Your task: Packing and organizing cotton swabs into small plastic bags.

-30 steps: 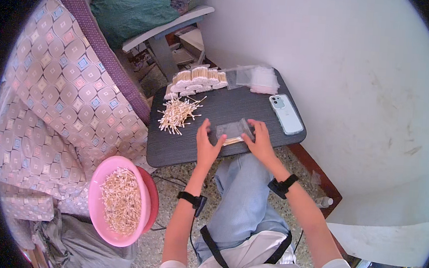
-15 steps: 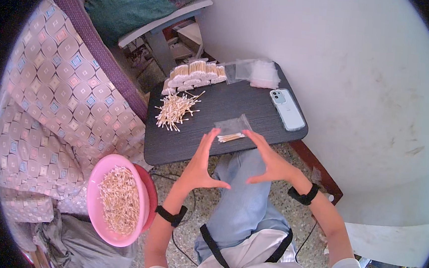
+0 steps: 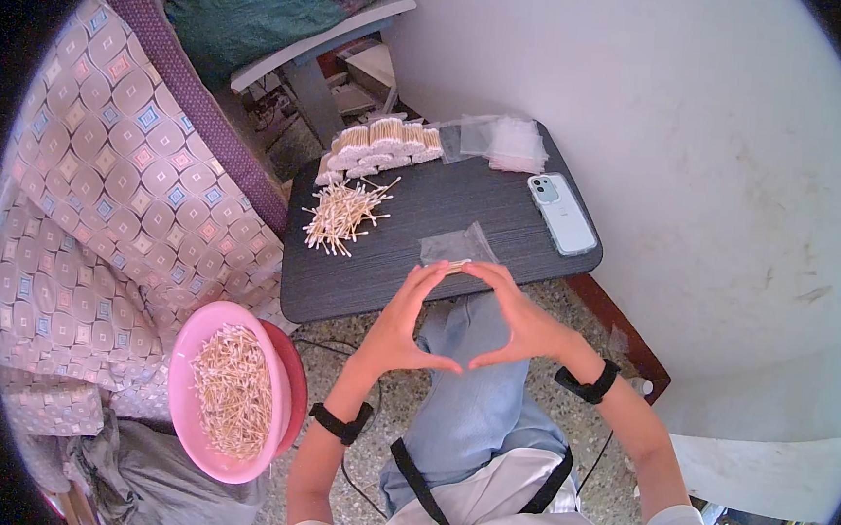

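A small bunch of cotton swabs lies at the front edge of the black table, just in front of a clear plastic bag. My left hand comes to its left end and my right hand to its right end, fingertips at or against the swabs. Both hands are open, thumbs spread well away from the fingers, so together they frame a ring over my leg. Fingertips partly hide the bunch, and I cannot tell whether they press on it. A loose heap of swabs sits on the table's left side.
Packed swab bundles are stacked at the table's back left, beside a stack of clear bags. A white phone rests at the right edge. Left of my arm, a pink bowl holds many swabs. A wall rises on the right.
Both hands have come closer together, the fingertips moving inward to the swab bunch and covering its ends. The thumb tips now nearly meet.
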Motion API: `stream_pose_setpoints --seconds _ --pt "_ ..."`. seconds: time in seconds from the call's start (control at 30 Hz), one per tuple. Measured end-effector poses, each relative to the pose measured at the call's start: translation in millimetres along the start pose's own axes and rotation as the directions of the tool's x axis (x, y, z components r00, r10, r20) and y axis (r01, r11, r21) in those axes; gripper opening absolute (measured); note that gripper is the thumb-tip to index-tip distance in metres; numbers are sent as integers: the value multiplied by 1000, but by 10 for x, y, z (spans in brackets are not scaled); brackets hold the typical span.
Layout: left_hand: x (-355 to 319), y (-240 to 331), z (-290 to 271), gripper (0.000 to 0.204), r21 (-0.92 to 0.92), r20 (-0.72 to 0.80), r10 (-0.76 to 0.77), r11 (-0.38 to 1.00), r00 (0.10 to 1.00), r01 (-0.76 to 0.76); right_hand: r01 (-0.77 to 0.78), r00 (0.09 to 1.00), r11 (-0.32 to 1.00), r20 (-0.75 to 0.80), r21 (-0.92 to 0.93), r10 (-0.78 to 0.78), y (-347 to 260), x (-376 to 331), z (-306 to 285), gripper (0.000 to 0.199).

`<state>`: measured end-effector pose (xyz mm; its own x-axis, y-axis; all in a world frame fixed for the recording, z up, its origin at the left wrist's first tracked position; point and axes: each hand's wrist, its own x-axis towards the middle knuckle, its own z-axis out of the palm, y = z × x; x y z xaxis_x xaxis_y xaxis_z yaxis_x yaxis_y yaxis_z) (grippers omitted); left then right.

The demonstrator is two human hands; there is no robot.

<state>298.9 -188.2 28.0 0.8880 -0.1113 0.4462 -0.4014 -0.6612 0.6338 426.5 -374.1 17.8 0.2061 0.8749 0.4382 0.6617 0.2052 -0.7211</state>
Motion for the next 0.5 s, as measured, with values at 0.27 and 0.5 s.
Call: stream_pose_setpoints --seconds 0.27,0.5 --pt "-122 -87 -104 113 72 -61 -15 997 998 20 -48 999 999 -11 19 48 9 -66 -113 111" --pt "-156 -92 -101 123 64 -60 -36 997 998 39 -49 999 999 9 21 49 25 -81 -110 112"
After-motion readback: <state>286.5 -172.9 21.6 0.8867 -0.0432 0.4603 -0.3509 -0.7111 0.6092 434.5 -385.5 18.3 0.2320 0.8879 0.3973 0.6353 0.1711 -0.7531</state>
